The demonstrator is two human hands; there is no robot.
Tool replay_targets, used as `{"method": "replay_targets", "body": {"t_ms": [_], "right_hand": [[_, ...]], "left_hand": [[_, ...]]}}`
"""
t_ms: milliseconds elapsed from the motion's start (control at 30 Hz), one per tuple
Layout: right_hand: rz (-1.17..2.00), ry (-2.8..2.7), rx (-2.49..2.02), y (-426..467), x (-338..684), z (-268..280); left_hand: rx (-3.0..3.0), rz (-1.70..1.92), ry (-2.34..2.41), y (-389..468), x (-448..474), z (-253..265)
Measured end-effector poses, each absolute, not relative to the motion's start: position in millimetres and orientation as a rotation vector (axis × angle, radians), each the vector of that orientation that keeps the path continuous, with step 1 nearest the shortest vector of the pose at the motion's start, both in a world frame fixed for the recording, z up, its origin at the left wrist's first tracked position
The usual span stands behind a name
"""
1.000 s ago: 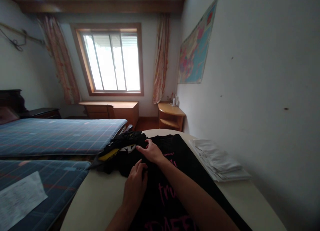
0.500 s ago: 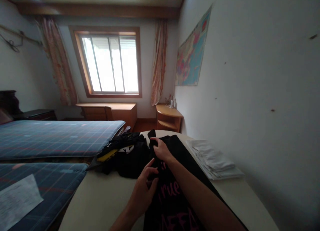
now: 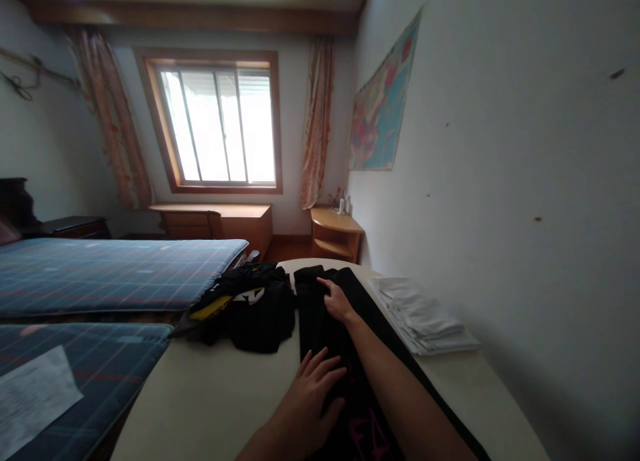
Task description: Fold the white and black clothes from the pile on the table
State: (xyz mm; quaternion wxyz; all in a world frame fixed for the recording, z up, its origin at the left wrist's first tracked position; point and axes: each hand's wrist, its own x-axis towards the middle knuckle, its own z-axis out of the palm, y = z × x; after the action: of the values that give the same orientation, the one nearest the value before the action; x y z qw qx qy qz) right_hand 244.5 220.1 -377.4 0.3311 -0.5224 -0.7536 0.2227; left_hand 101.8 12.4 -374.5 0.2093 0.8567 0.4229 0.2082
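A black T-shirt (image 3: pixel 360 298) with pink lettering lies lengthwise on the cream table (image 3: pixel 210 394), its left part folded over toward the middle. My left hand (image 3: pixel 313 398) rests on the near part of the shirt, fingers spread and palm down, hiding some of the print. Farther up, my right hand (image 3: pixel 337 301) touches the shirt close to its far end. Its index finger is stretched out; the other fingers are partly hidden. To the left sits a crumpled pile of black clothes (image 3: pixel 265 321) with yellow and white patches.
Folded white cloth (image 3: pixel 425 318) lies on the table's right side, near the wall. Left of the table are blue plaid mattresses (image 3: pixel 125 274), with a sheet of paper (image 3: pixel 35 404) on the nearer one. A wooden desk (image 3: pixel 240 214) and corner shelf (image 3: pixel 337 224) stand beyond.
The shirt's left side has been laid over to the right, covering much of the lettering. My left hand has moved nearer and flattened; my right hand has shifted slightly right.
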Motion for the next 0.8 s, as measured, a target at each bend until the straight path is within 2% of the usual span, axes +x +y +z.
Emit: {"method": "replay_targets", "body": {"t_ms": [267,467,567,800], "right_hand": [[0.377,-2.135,-1.625,202.3,230.4,-381.8],[0.248,-2.337,-1.698,170.1,257.2,-374.8],[0.32,-2.446,-1.741,155.1,273.2,-378.3],[0.234,-2.364,-1.759,146.9,268.6,-396.7]], "left_hand": [[2.399,0.373,1.141,7.8,104.4,-365.3],[2.456,0.412,1.107,11.3,101.5,-376.9],[2.491,0.413,1.121,11.8,102.2,-381.3],[2.548,0.499,1.243,10.5,99.0,-386.9]]}}
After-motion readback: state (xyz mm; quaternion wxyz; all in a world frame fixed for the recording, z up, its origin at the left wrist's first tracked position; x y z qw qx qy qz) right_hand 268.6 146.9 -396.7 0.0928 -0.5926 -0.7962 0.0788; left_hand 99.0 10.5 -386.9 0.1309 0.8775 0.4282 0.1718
